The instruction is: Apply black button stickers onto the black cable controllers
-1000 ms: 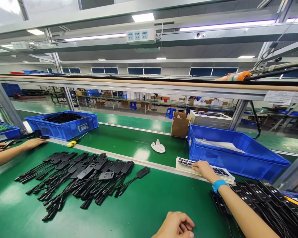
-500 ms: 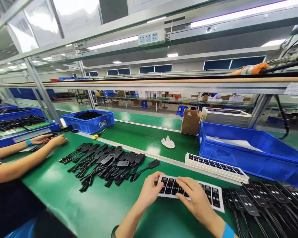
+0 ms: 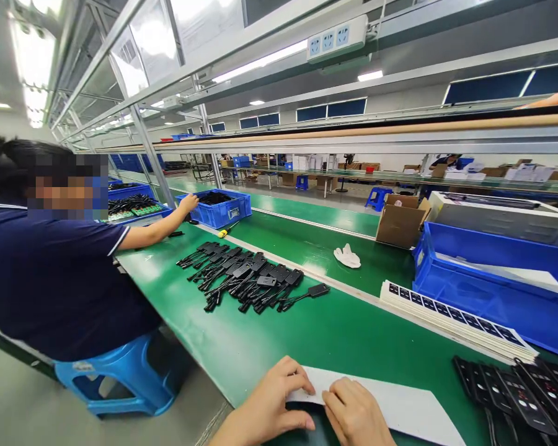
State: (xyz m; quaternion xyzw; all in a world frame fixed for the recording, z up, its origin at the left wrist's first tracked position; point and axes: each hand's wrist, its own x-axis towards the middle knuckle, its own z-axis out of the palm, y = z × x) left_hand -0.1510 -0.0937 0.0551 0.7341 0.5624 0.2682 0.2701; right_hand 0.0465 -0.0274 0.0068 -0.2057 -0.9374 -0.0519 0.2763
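A strip-shaped sticker sheet [image 3: 404,399] is in both my hands at the bottom of the view, its plain white side facing me. My left hand [image 3: 276,399] grips its left end, fingers curled over the sheet and thumb lower down. Close beside it, my right hand [image 3: 356,412] has bent fingers pressed on the sheet's lower edge. Whatever is between the right fingertips is hidden. To the right lie black cabled devices with labelled faces [image 3: 523,396]. Farther left is a spread of black cabled devices [image 3: 251,272].
A stack of sticker sheets [image 3: 456,319] lies before a blue bin [image 3: 483,291]. A white glove [image 3: 347,256] and a yellow-handled tool [image 3: 223,233] rest farther back. A co-worker [image 3: 65,272] on a blue stool [image 3: 116,378] reaches to another blue bin [image 3: 221,214].
The sheet has turned from its printed black labels to its white side and come nearer me. The view has swung left. The co-worker's hand has moved to the blue bin.
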